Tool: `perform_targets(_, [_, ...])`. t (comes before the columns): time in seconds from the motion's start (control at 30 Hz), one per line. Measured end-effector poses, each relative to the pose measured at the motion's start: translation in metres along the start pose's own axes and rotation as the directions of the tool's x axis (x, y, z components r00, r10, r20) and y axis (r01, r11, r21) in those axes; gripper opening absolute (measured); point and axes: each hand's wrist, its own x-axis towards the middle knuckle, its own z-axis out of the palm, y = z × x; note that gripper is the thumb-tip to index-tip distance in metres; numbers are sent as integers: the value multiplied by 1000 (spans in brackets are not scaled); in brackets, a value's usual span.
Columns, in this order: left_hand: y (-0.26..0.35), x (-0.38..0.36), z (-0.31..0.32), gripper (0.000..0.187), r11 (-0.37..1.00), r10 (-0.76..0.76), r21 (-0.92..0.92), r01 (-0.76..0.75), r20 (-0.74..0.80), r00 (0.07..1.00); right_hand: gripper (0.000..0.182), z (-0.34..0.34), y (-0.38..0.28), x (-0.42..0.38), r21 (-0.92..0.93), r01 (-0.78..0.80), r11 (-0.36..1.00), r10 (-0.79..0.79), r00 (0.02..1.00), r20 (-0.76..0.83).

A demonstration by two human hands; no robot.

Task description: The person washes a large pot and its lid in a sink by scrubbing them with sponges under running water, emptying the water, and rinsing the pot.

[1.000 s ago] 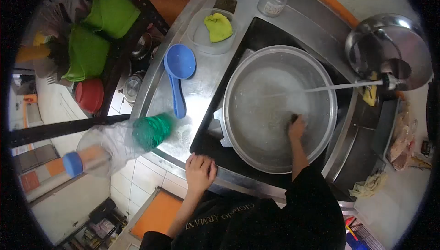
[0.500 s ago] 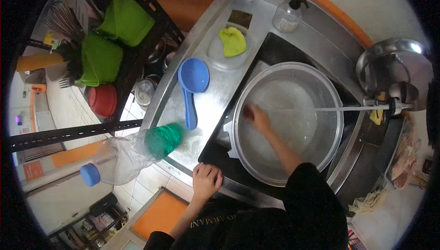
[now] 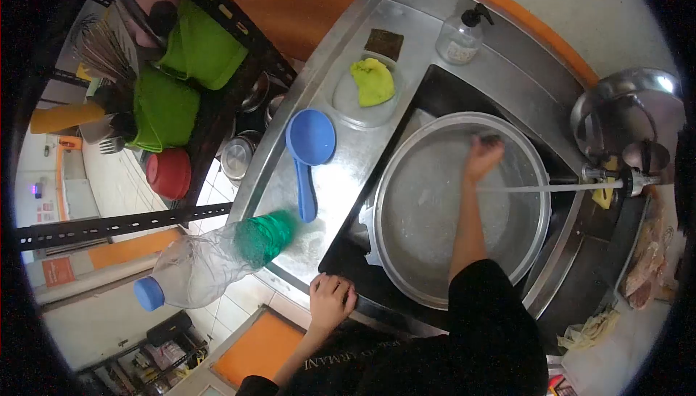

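Head view: I have the right hand (image 3: 484, 158) inside the round pot (image 3: 523, 231), fingers closed around a small dark pad (image 3: 491, 139) whose long axis I can't make out. The pot's far wall lies just beyond them; water (image 3: 565, 188) runs in from the right. The left hand (image 3: 333, 299) is outside, at the sink's (image 3: 354, 268) near edge, fingers curled; whether they grip, I can't tell.

Black shirt (image 3: 413, 363); wide sleeves (image 3: 494, 302), same black, forearms (image 3: 470, 225) bare below. Pale chest lettering (image 3: 341, 358), first part unclear, then "ARMANI". Left hand (image 3: 333, 300), right hand (image 3: 481, 160) ungloved.
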Motion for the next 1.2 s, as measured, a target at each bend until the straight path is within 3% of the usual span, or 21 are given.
perform_targets(0.1, [0, 1, -1, 8, 1000, 3, -24, -4, -19, 1000, 58, 0, -6, 4, -112, -159, 981, 143, 980, -138])
perform_targets(0.17, [0, 1, 0, 9, 1000, 0, -18, 0, -6, 1000, 60, 17, -39, -20, 67, -239, 969, 225, 960, 168])
perform_targets(0.23, [5, 3, -3, 8, 1000, -3, -21, 3, -5, 1000, 62, 32, -61, -69, -43, 32, 999, -22, 974, 224])
perform_targets(0.33, [2, 2, -1, 7, 1000, -5, -6, 5, -22, 1000, 59, 21, -65, -74, 133, -97, 986, 31, 902, 430])
perform_targets(0.47, [2, 0, -2, 7, 1000, -23, 20, 23, -6, 1000, 48, 16, -16, -1, 147, -225, 963, 231, 973, -22])
perform_targets(0.5, [0, -2, 0, 7, 1000, -17, 9, 17, -23, 1000, 48, 18, -24, -4, 155, -226, 962, 232, 972, -21])
perform_targets(0.57, [0, -3, -1, 6, 1000, -14, 8, 14, -31, 999, 51, 22, -47, -18, 283, -339, 897, 297, 937, 181])
perform_targets(0.63, [2, -2, 1, 6, 1000, -8, -16, 7, -25, 1000, 46, 27, -82, -77, 159, -140, 977, 71, 925, 373])
perform_targets(0.7, [0, -2, 2, 6, 999, -43, -16, 43, 2, 999, 45, -30, -113, -132, 88, -125, 988, 3, 591, 807])
perform_targets(0.73, [-2, 1, 2, 6, 999, -27, -32, 27, 8, 1000, 48, -70, -120, -149, 192, -174, 966, -108, 406, 908])
perform_targets(0.8, [0, -2, 1, 6, 999, -31, -40, 31, 21, 999, 49, -157, -45, -184, 241, 106, 965, -242, -3, 970])
perform_targets(0.83, [1, -2, 0, 6, 999, -32, -26, 32, 22, 999, 50, -192, 22, -191, 145, 230, 962, -75, -287, 955])
perform_targets(0.87, [2, -3, 0, 6, 999, -25, -38, 26, 36, 999, 43, -220, 11, -123, 67, 278, 958, 59, -422, 905])
perform_targets(0.9, [2, -2, -1, 6, 999, -30, -40, 31, 28, 999, 35, -228, 1, -70, -4, 539, 842, 287, -441, 850])
perform_targets(0.93, [1, -1, -1, 6, 998, -36, -41, 37, 19, 999, 31, -227, 40, -55, -173, 828, 533, 534, -171, 828])
perform_targets(0.97, [1, 0, -1, 6, 999, -30, -42, 31, 24, 999, 29, -224, 76, -18, 121, 928, 353, 332, -245, 911])
perform_targets(1.0, [1, -1, -1, 6, 999, -30, -28, 31, 23, 999, 36, -190, 177, -20, -127, 913, 387, 268, 21, 963])
perform_targets(1.03, [2, -1, -1, 6, 999, -33, -13, 33, 18, 999, 30, -162, 145, 25, -50, 976, 211, -5, 52, 999])
perform_targets(1.07, [1, -1, -1, 6, 999, -32, -10, 33, 20, 999, 27, -123, 99, 57, -116, 912, 394, -99, 167, 981])
perform_targets(1.1, [1, -1, -1, 6, 999, -33, -11, 33, 19, 999, 28, -93, 53, 83, 95, 981, 168, -263, -48, 964])
perform_targets(1.2, [4, 1, -2, 5, 999, -36, -21, 36, 7, 999, 34, -11, 46, 76, 96, 970, -224, -580, -211, 787])
